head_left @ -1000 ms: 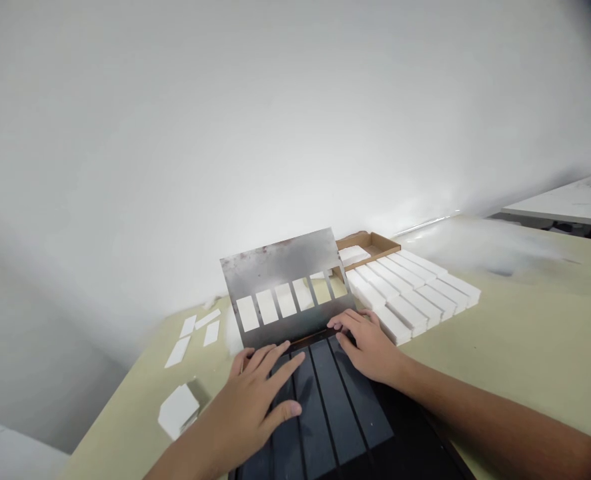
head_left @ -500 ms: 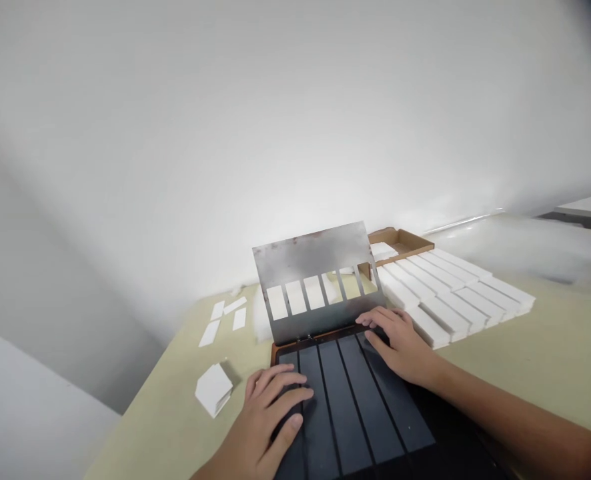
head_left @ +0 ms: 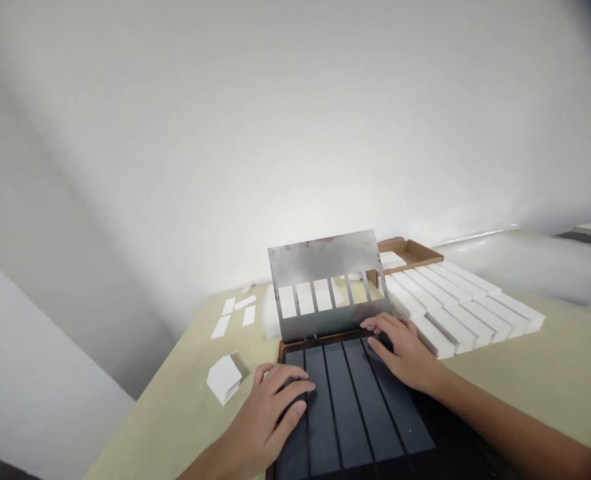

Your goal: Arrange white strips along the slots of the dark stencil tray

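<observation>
In front of me lies a dark flat panel (head_left: pixel 358 407) marked into long strips by black lines. A metal plate with rectangular cut-outs (head_left: pixel 325 252) stands tilted up along the panel's far edge. My left hand (head_left: pixel 268 413) rests over the panel's left side, fingers apart and slightly bent, holding nothing. At the panel's far right corner is my right hand (head_left: pixel 398 350), its fingers spread near the plate's lower edge. Nothing shows in its grasp. Whether the fingertips press on the surface, I cannot tell.
Right of the plate, white card stacks (head_left: pixel 468 307) lie in two rows. Behind them stands an open cardboard box (head_left: pixel 423 253). A small white stack (head_left: pixel 224 379) and several loose white cards (head_left: pixel 220 327) lie on the yellowish table (head_left: pixel 170 407) at left. A wall rises behind.
The view has shifted a little, so the things sit slightly further right. My left hand's fingers are a bit more bent and drawn together; my right hand stays in nearly the same place.
</observation>
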`<state>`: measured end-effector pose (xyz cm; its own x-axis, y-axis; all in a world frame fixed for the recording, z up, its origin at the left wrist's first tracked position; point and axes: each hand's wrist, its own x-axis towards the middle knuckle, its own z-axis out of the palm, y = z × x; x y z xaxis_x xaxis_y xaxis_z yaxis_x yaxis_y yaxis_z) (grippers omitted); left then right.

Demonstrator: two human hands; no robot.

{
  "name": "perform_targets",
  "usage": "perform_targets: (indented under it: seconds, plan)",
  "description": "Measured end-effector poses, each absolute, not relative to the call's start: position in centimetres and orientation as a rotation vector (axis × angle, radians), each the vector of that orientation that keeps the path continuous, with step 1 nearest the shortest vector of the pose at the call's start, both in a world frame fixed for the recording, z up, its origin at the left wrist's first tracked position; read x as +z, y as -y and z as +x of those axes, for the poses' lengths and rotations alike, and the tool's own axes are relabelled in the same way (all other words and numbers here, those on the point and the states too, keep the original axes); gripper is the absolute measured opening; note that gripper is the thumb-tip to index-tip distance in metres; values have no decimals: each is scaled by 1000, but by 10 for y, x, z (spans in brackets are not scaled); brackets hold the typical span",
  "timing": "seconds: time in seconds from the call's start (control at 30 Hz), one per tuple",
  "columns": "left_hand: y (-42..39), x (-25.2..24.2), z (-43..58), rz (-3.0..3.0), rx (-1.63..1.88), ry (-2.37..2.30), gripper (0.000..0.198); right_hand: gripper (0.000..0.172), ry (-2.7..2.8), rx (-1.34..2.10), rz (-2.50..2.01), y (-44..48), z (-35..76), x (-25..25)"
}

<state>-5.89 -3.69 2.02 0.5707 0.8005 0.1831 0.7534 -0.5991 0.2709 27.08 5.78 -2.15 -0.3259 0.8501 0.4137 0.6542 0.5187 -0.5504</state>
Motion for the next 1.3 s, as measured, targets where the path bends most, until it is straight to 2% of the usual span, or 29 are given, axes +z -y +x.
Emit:
perform_targets:
  seconds: [0.5, 0.8, 0.97, 1.13, 1.23, 1.3]
  plan:
    - [34, 13, -62, 2677, 486, -1270, 34, 28, 2149, 356, -1203, -58, 271, -20]
    - [37, 12, -64, 2676, 554, -1257, 34, 28, 2191, 79, -1160, -51, 270, -18]
    - [39, 13, -62, 2693, 659, -1201, 30, 30, 2238, -302, -1032, -88, 250, 51]
    - [39, 11, -61, 2715, 818, -1129, 27, 45, 2284, -501, -1057, -160, 217, 147]
    - [40, 9, -62, 2725, 932, -1079, 19, 54, 2360, -530, -1046, -167, 221, 169]
    - [40, 7, -63, 2711, 1055, -1051, 17, 53, 2332, -562, -1049, -147, 234, 168]
